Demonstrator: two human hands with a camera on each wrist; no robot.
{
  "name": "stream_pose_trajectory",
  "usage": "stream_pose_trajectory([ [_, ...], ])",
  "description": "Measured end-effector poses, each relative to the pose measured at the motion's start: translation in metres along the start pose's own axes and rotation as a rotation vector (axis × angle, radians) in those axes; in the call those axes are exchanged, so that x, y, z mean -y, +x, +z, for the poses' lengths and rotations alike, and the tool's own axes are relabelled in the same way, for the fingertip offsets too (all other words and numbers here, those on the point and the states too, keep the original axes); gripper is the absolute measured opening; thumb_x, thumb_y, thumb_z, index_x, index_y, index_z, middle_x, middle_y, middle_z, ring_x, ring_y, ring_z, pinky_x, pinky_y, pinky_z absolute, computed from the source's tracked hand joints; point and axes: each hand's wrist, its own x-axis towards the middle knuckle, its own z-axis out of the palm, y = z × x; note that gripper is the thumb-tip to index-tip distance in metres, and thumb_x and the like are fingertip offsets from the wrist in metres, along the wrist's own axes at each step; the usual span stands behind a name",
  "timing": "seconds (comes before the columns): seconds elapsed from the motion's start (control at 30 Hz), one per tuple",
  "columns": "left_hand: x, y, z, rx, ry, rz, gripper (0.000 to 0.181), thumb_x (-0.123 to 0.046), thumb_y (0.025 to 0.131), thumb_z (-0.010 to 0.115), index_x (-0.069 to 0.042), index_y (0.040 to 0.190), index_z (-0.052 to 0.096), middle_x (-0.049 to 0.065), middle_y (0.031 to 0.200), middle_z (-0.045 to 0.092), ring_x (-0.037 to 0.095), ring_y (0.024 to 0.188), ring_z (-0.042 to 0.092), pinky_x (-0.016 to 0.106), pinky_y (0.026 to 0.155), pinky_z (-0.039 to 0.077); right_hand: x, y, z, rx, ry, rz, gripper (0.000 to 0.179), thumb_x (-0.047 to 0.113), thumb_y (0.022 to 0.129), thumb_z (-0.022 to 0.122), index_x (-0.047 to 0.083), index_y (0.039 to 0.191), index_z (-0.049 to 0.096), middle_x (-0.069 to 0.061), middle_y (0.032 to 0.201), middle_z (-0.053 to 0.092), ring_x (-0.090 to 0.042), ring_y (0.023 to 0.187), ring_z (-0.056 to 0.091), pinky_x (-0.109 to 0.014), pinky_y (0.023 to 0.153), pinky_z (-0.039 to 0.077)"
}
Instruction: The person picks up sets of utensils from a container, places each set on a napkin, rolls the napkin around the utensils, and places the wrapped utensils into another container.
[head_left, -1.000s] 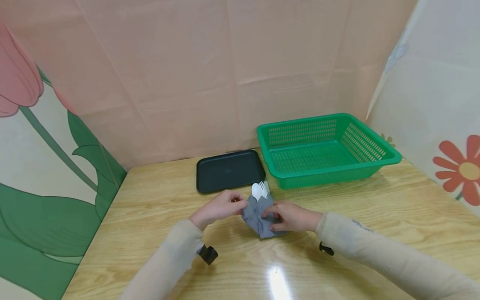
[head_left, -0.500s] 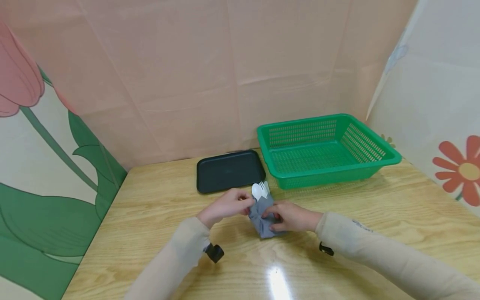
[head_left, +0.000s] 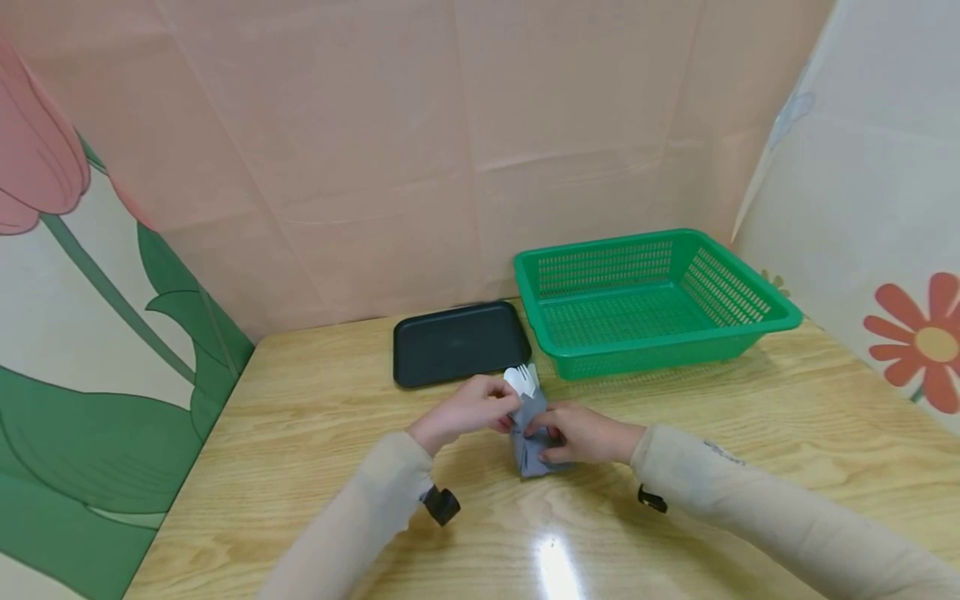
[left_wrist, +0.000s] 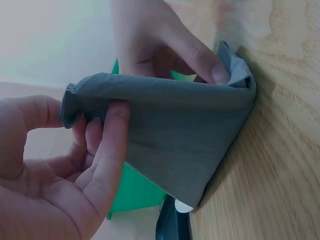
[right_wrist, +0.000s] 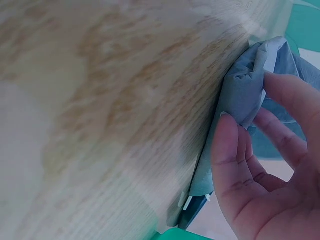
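Observation:
A grey cloth napkin (head_left: pixel 531 463) lies on the table, wrapped round white cutlery. A spoon (head_left: pixel 511 377) and a fork (head_left: pixel 526 380) poke out at its far end, with another pale tip beside them. My left hand (head_left: pixel 480 403) pinches the raised left edge of the napkin (left_wrist: pixel 170 135) between thumb and fingers and holds it over the bundle. From the right, my right hand (head_left: pixel 588 432) grips the cloth, thumb and fingers on the folded side of the napkin (right_wrist: pixel 242 95). The cutlery handles are hidden inside.
A black tray (head_left: pixel 459 343) lies just behind the bundle, to the left. Right of it stands a green perforated basket (head_left: pixel 637 362). The wooden table (head_left: pixel 315 442) ends against a pink fabric backdrop (head_left: pixel 360 208). Dark wrist cameras sit under both sleeves.
My left hand has moved right with the napkin's left flap, bringing it over the bundle, which now looks narrower. The right hand has stayed in place.

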Motion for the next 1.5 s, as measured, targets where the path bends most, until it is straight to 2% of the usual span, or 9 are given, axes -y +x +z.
stream_pose_trajectory([
  [0.3,-0.002,0.004,0.004,0.003,0.01,-0.007,0.024,-0.016,0.091,0.05,0.005,0.095,0.061,0.004,0.087,0.057,0.009,0.069,0.06,0.028,0.072,0.056,-0.002,-0.001,0.002,-0.014,0.009,-0.015,0.022,0.01,0.079,0.071,0.004,0.099,0.064,-0.002,0.079,0.054,-0.006,0.067,0.044,-0.016,0.059,0.037],
  [0.53,-0.002,0.006,0.007,0.02,0.001,-0.005,0.02,-0.015,0.091,0.049,0.002,0.092,0.061,0.003,0.088,0.058,0.01,0.069,0.059,0.028,0.073,0.055,0.0,-0.002,0.001,-0.018,0.032,0.007,0.019,0.012,0.079,0.07,0.005,0.095,0.062,-0.003,0.075,0.053,-0.005,0.065,0.042,-0.016,0.057,0.035],
  [0.7,-0.002,0.009,0.01,0.018,0.001,0.017,0.019,-0.014,0.09,0.05,0.002,0.089,0.061,-0.001,0.081,0.057,0.009,0.067,0.055,0.026,0.07,0.052,-0.001,-0.002,0.001,-0.014,0.081,0.022,0.018,0.014,0.08,0.071,0.005,0.091,0.061,-0.003,0.071,0.053,-0.006,0.064,0.041,-0.017,0.056,0.034],
  [0.9,-0.003,0.014,0.015,0.004,0.002,0.034,0.018,-0.014,0.09,0.051,-0.001,0.081,0.061,-0.006,0.073,0.053,0.007,0.066,0.05,0.021,0.065,0.045,-0.006,-0.001,0.003,-0.032,0.156,0.031,0.018,0.012,0.077,0.073,0.003,0.079,0.058,-0.004,0.066,0.052,-0.007,0.062,0.042,-0.017,0.056,0.035],
  [1.07,-0.003,0.016,0.019,-0.008,0.003,0.029,0.019,-0.015,0.09,0.052,0.001,0.085,0.063,-0.006,0.073,0.053,0.006,0.066,0.049,0.017,0.061,0.042,-0.009,-0.002,0.005,-0.044,0.193,0.043,0.02,0.011,0.076,0.074,0.002,0.074,0.056,-0.005,0.066,0.052,-0.008,0.063,0.043,-0.016,0.056,0.035],
  [1.23,-0.004,0.017,0.021,-0.006,-0.003,0.041,0.019,-0.013,0.09,0.053,0.003,0.088,0.063,-0.006,0.076,0.054,0.006,0.068,0.049,0.016,0.062,0.041,-0.008,-0.003,0.004,-0.047,0.224,0.073,0.022,0.011,0.075,0.075,0.001,0.075,0.055,-0.004,0.066,0.053,-0.007,0.063,0.043,-0.017,0.055,0.036],
  [1.5,-0.004,0.019,0.025,-0.003,-0.001,0.021,0.023,-0.017,0.091,0.055,0.003,0.091,0.065,-0.005,0.078,0.055,0.008,0.07,0.049,0.016,0.06,0.04,-0.009,-0.003,0.002,-0.022,0.279,0.143,0.026,0.015,0.075,0.076,0.003,0.09,0.059,0.0,0.072,0.055,-0.004,0.064,0.045,-0.019,0.057,0.04],
])
